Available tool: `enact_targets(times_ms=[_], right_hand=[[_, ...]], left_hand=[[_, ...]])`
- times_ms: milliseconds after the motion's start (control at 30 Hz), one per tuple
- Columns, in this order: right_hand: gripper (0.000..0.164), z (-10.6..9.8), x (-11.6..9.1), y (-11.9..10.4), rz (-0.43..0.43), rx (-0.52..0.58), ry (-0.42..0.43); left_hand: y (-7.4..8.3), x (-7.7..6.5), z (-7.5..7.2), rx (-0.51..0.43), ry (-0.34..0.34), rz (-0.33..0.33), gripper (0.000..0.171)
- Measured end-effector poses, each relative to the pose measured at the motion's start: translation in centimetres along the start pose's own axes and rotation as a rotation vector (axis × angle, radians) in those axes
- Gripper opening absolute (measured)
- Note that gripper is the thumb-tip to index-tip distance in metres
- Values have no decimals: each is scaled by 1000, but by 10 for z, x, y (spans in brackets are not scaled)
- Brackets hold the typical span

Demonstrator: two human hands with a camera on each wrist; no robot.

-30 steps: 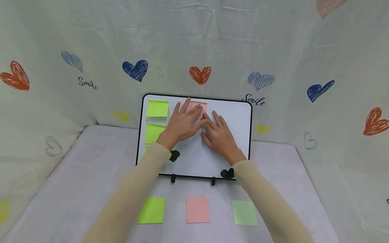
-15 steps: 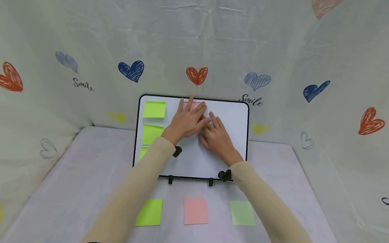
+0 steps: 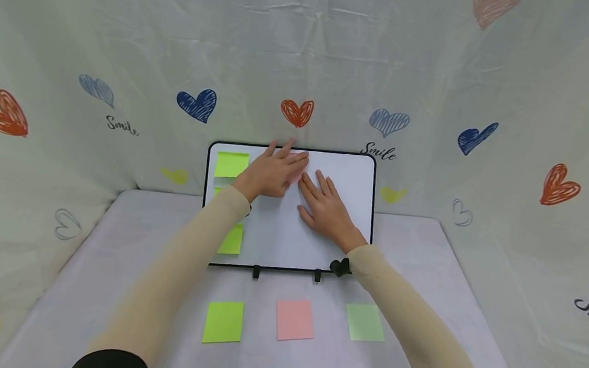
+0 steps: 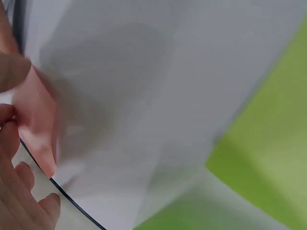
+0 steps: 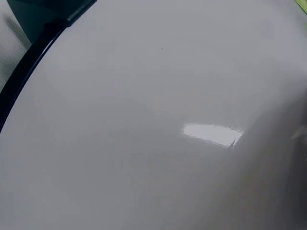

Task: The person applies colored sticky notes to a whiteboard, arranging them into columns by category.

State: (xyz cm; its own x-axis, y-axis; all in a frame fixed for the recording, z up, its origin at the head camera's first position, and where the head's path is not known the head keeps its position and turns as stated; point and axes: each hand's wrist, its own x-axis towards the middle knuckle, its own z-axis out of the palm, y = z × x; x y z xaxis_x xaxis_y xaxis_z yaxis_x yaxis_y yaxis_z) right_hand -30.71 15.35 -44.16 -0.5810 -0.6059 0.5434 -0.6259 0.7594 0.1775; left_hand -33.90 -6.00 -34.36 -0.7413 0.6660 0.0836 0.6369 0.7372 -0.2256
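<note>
Probably light, limp, crease-prone, the pink note (image 4: 38, 115) (one edge raised) is best held along its top; left hand (image 3: 273, 173) spread over it, right hand (image 3: 326, 210) splayed beside.

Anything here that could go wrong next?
The pink note may not stick flat: in the left wrist view one edge looks lifted off the board. The left sleeve passes in front of the board's green notes and might brush one loose. The left hand is at the board's top edge, so a hard push could tip it.
</note>
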Motion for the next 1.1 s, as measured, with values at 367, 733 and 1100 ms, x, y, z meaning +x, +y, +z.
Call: enact_targets(times_ms=[367, 733, 1100], right_hand=[[74, 0, -2, -4, 4, -7, -43], [86, 2, -3, -6, 12, -32, -92], [86, -2, -5, -6, 42, -45, -124]], left_hand=[[-4, -7, 0, 8, -52, 54, 104], [-10, -15, 5, -24, -52, -15, 106], [-20, -29, 8, -38, -66, -92, 106]])
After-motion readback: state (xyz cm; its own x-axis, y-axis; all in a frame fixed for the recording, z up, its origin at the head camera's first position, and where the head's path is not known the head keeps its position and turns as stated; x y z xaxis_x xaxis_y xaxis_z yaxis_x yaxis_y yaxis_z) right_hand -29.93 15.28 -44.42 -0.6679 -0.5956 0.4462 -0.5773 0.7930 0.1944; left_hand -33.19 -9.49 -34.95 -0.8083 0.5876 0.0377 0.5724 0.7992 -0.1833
